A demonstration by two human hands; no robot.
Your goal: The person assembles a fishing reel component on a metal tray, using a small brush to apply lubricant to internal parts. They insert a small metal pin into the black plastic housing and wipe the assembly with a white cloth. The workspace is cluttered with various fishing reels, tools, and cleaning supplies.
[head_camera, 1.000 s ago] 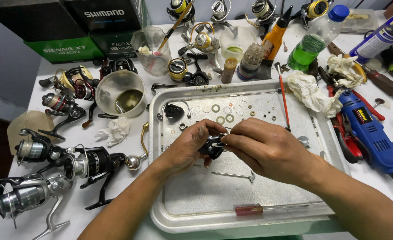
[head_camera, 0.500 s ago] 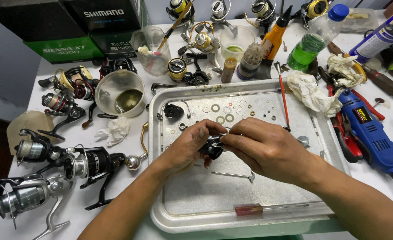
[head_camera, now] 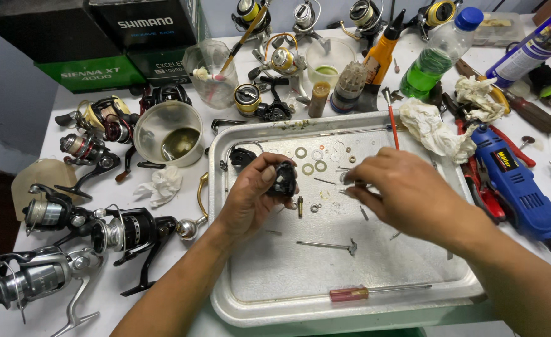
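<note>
A small black fishing-reel part is gripped in the left hand over the dented metal tray, while tiny loose pieces at its three o'clock are pinched by the right hand, so reassembly seems underway, calling for careful fitting.

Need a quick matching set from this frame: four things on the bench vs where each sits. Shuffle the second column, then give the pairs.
Things:
1. black reel part
2. red-handled screwdriver
3. blue power tool
4. green bottle

Places:
A. on the table right of the tray
B. in the left hand
C. at the back of the table, upright
D. along the tray's near edge

Pairs: 1-B, 2-D, 3-A, 4-C
</note>
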